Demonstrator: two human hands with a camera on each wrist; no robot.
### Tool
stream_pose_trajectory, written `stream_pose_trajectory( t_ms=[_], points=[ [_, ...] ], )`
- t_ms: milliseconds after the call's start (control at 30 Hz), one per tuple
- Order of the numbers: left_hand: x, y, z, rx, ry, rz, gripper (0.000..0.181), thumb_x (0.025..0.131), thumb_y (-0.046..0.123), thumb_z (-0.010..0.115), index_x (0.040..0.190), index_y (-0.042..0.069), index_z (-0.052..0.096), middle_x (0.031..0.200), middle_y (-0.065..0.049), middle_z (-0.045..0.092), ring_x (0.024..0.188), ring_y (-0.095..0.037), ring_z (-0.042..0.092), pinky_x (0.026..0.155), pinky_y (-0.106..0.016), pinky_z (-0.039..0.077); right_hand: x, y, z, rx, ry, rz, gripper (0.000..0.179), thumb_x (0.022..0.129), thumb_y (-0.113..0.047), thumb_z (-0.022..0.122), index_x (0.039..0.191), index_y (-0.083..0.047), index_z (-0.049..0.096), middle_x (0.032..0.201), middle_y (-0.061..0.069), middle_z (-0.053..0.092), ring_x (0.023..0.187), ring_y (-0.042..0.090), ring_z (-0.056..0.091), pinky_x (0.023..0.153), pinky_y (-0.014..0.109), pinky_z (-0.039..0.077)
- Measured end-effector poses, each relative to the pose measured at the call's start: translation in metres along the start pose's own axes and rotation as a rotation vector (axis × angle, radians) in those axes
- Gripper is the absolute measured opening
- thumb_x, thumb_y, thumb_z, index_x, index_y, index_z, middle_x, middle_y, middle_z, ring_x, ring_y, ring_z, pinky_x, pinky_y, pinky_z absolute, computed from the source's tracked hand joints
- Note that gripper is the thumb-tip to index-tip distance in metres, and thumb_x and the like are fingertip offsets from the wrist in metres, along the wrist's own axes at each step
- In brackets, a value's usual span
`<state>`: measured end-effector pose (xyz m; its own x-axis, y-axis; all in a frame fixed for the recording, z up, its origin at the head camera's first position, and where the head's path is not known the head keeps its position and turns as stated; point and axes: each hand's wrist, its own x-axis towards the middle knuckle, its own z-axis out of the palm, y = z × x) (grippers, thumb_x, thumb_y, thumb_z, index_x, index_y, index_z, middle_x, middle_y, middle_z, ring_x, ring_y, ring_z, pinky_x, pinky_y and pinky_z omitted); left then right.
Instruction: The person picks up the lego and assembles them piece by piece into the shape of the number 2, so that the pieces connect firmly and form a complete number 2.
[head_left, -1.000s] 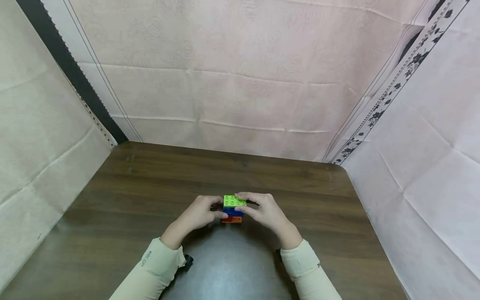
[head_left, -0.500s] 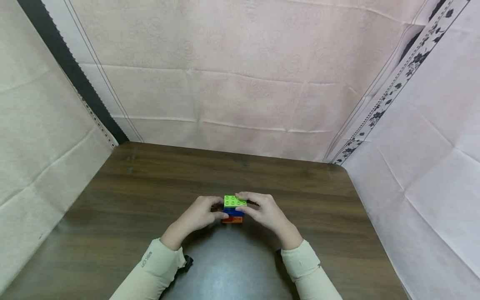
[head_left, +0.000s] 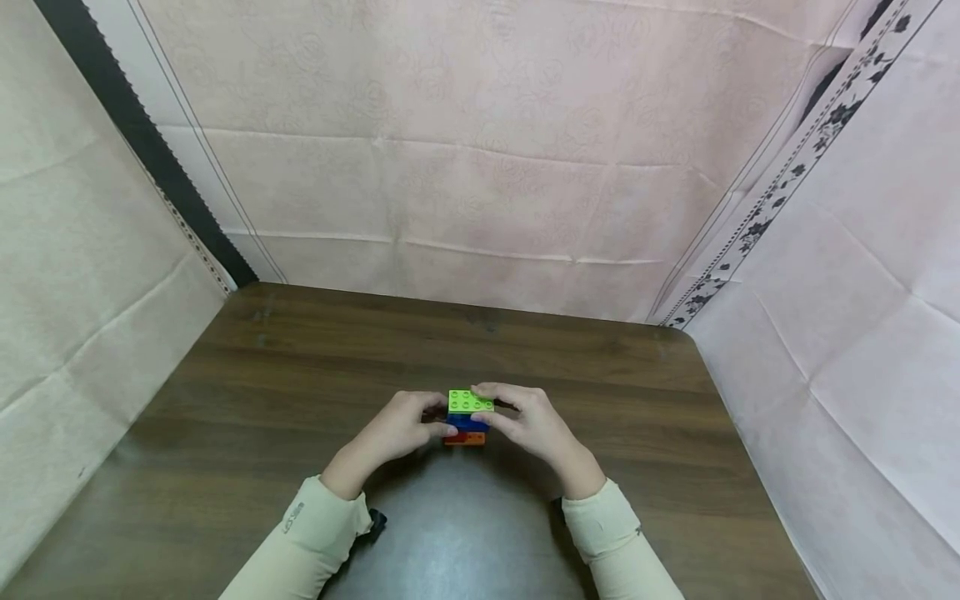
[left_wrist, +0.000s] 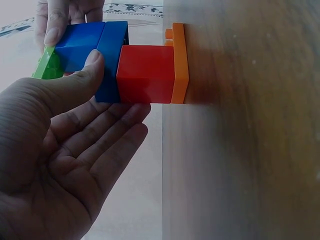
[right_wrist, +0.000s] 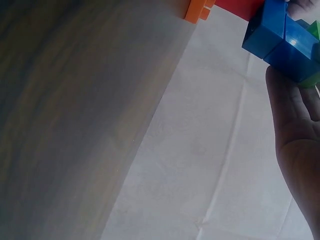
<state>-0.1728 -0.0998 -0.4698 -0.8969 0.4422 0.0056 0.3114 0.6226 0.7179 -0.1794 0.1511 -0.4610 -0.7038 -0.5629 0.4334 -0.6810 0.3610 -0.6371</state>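
Note:
A stack of toy building bricks stands upright on the wooden table: an orange base [left_wrist: 181,65], a red brick [left_wrist: 146,74], two blue bricks [left_wrist: 111,62] and a bright green studded brick [head_left: 470,402] on top. From the left side, my left hand [head_left: 405,425] grips the stack at blue level, its thumb lying along the blue bricks in the left wrist view while the lower fingers extend behind. My right hand [head_left: 525,421] pinches the stack's upper right end, around the green brick and the blue one under it. My fingers partly cover the blue and green sides.
The brown wooden table [head_left: 300,367] stretches around the stack. Pale cloth walls [head_left: 450,200] enclose its back and both sides, the right one edged with a floral border. Straps show at the sleeve cuffs [head_left: 330,508].

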Motion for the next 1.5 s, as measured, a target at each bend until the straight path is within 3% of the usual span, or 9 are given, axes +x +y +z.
stream_pose_trajectory(
  t_ms=[200, 667, 867, 1033, 1233, 1500],
  points=[
    [0.0, -0.002, 0.0, 0.006, -0.004, 0.011, 0.033, 0.092, 0.028, 0.076, 0.12, 0.012, 0.069, 0.111, 0.001, 0.07, 0.101, -0.014, 0.065, 0.091, -0.042, 0.054, 0.0, 0.0, 0.0, 0.01, -0.014, 0.027, 0.037, 0.092, -0.023, 0.075, 0.128, -0.017, 0.069, 0.129, -0.004, 0.067, 0.118, 0.011, 0.063, 0.094, 0.032, 0.053],
    [0.0, -0.004, 0.001, -0.049, -0.005, 0.037, 0.036, 0.092, 0.029, 0.076, 0.123, 0.014, 0.065, 0.111, 0.003, 0.069, 0.102, -0.013, 0.066, 0.09, -0.039, 0.055, 0.0, 0.0, -0.004, -0.02, -0.027, -0.102, 0.04, 0.092, -0.016, 0.075, 0.13, -0.011, 0.065, 0.129, 0.002, 0.066, 0.117, 0.016, 0.063, 0.092, 0.036, 0.055],
    [-0.002, -0.004, 0.0, -0.034, 0.003, 0.079, 0.035, 0.092, 0.03, 0.076, 0.122, 0.014, 0.064, 0.113, 0.003, 0.068, 0.105, -0.015, 0.065, 0.091, -0.039, 0.055, -0.002, 0.002, -0.007, -0.006, -0.054, 0.024, 0.045, 0.093, -0.025, 0.075, 0.134, -0.011, 0.062, 0.128, -0.003, 0.065, 0.113, 0.011, 0.064, 0.092, 0.032, 0.054],
    [-0.003, -0.006, 0.0, -0.003, 0.015, 0.091, 0.033, 0.091, 0.029, 0.077, 0.119, 0.015, 0.066, 0.114, 0.003, 0.065, 0.109, -0.021, 0.064, 0.094, -0.043, 0.053, -0.007, 0.007, -0.009, -0.003, -0.085, 0.134, 0.041, 0.092, -0.031, 0.076, 0.128, -0.019, 0.064, 0.121, -0.008, 0.067, 0.109, 0.009, 0.066, 0.09, 0.03, 0.055],
    [-0.003, -0.007, -0.001, 0.005, 0.018, 0.082, 0.032, 0.091, 0.032, 0.077, 0.118, 0.018, 0.068, 0.113, 0.005, 0.067, 0.112, -0.022, 0.063, 0.096, -0.047, 0.051, -0.008, 0.01, -0.015, -0.015, -0.128, 0.183, 0.04, 0.091, -0.037, 0.076, 0.126, -0.019, 0.066, 0.118, -0.007, 0.068, 0.108, 0.012, 0.067, 0.088, 0.036, 0.056],
    [-0.002, -0.007, -0.001, -0.048, 0.018, 0.055, 0.032, 0.093, 0.035, 0.074, 0.12, 0.017, 0.069, 0.113, 0.005, 0.069, 0.109, -0.017, 0.064, 0.095, -0.044, 0.052, -0.005, 0.008, -0.021, 0.004, -0.164, 0.234, 0.04, 0.094, -0.04, 0.072, 0.126, -0.017, 0.066, 0.114, -0.008, 0.07, 0.102, 0.01, 0.067, 0.087, 0.029, 0.056]
  ],
)
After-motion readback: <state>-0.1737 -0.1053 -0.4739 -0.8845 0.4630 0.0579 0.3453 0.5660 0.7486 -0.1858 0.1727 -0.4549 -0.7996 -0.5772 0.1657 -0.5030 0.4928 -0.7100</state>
